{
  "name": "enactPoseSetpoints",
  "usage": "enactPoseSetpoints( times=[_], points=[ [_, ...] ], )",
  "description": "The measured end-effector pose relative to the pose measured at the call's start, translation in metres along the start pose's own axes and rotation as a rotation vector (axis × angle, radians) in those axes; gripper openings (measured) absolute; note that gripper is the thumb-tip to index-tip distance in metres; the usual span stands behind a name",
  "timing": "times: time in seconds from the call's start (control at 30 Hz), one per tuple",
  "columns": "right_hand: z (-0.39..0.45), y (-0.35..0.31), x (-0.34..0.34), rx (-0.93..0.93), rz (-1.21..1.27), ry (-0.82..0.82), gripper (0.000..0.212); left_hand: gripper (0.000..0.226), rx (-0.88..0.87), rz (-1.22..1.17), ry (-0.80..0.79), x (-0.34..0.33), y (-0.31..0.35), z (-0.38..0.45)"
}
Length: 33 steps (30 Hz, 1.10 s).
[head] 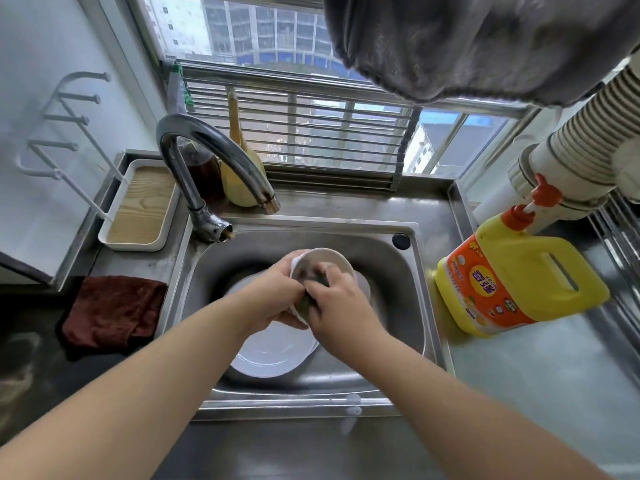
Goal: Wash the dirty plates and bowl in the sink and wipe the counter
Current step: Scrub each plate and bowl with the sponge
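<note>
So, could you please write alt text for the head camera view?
Over a steel sink, the left hand holds a white bowl while the right hand scrubs inside it with a dark sponge. White plates lie below; a yellow detergent jug stands right, a red-brown cloth left.

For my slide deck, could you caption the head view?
Left hand holds bowl over sink; right hand scrubs it with sponge.

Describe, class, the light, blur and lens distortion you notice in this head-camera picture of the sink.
Head view: daylight from the window glares softly off the steel sink; wide-angle bending curves the window rails and stretches the forearms; the right hand and bowl smear with motion; the detergent jug stays sharp.
</note>
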State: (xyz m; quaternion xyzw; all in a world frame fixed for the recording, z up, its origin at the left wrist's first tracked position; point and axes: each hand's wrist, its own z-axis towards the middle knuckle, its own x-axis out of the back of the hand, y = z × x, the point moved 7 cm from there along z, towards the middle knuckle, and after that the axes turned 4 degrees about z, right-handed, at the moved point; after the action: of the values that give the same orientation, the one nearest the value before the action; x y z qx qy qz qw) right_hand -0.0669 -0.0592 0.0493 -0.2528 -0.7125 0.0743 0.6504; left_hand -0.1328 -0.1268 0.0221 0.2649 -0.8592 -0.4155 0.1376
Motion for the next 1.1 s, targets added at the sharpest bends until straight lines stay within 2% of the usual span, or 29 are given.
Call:
enactPoseSetpoints(
  times=[0.07,0.1,0.17,0.23,0.33,0.37,0.43,0.5,0.57,0.6,0.63,0.67,0.7,0.73,0.8,0.87,0.9,1.0,1.07,1.1],
  points=[
    [-0.014,0.001,-0.006,0.103,-0.024,-0.134,0.037,0.07,0.03,0.048,0.034,0.012,-0.007,-0.002],
    [-0.019,0.004,0.0,0.159,-0.065,-0.138,0.037,0.071,0.045,0.047,0.042,0.017,-0.01,-0.004],
    [-0.025,0.006,0.027,0.197,-0.112,-0.019,0.041,0.069,0.076,-0.013,0.05,0.025,-0.014,-0.007],
    [-0.033,0.012,0.057,0.127,-0.097,0.046,0.051,0.062,0.113,-0.098,0.058,0.032,-0.015,-0.007],
    [-0.047,0.026,0.05,0.006,-0.122,-0.206,0.08,0.05,0.165,-0.155,0.049,0.036,-0.015,-0.01],
    [-0.049,0.026,0.043,-0.002,-0.093,-0.244,0.083,0.048,0.179,-0.159,0.031,0.034,-0.015,-0.011],
    [-0.046,0.022,0.03,0.02,0.012,-0.2,0.07,0.046,0.201,-0.127,-0.032,0.025,-0.012,-0.017],
    [-0.039,0.021,0.027,0.029,0.051,-0.121,0.04,0.043,0.177,-0.069,-0.073,0.018,-0.008,-0.021],
    [-0.036,0.023,0.029,-0.005,0.072,-0.117,0.022,0.034,0.05,0.07,-0.019,0.019,-0.003,-0.021],
    [-0.034,0.027,0.031,-0.044,0.116,-0.138,0.016,0.04,-0.073,0.221,0.038,0.025,0.003,-0.022],
    [-0.033,0.032,0.034,-0.094,0.172,-0.158,0.011,0.06,-0.242,0.424,0.081,0.028,0.01,-0.023],
    [-0.032,0.037,0.036,-0.142,0.216,-0.176,0.007,0.074,-0.404,0.625,0.08,0.026,0.015,-0.027],
    [-0.03,0.041,0.04,-0.182,0.246,-0.193,0.007,0.08,-0.544,0.797,0.061,0.02,0.018,-0.032],
    [-0.027,0.044,0.044,-0.207,0.27,-0.207,0.009,0.079,-0.645,0.925,0.034,0.012,0.02,-0.037],
    [-0.023,0.046,0.047,-0.223,0.303,-0.236,0.009,0.059,-0.76,1.062,0.04,0.003,0.02,-0.039],
    [-0.021,0.045,0.046,-0.223,0.335,-0.27,0.006,0.034,-0.836,1.015,0.099,0.0,0.025,-0.037],
    [-0.021,0.046,0.046,-0.227,0.373,-0.285,0.007,0.029,-0.817,0.944,0.096,0.001,0.026,-0.034],
    [-0.028,0.05,0.055,-0.253,0.684,-0.281,0.039,0.035,-0.585,0.601,0.04,0.015,0.014,-0.024],
    [-0.032,0.054,0.066,-0.241,0.89,-0.173,0.056,0.04,-0.481,0.271,0.013,0.021,0.007,-0.024],
    [-0.033,0.056,0.069,-0.233,0.918,-0.101,0.059,0.039,-0.445,0.139,0.011,0.021,0.005,-0.024]
  ],
)
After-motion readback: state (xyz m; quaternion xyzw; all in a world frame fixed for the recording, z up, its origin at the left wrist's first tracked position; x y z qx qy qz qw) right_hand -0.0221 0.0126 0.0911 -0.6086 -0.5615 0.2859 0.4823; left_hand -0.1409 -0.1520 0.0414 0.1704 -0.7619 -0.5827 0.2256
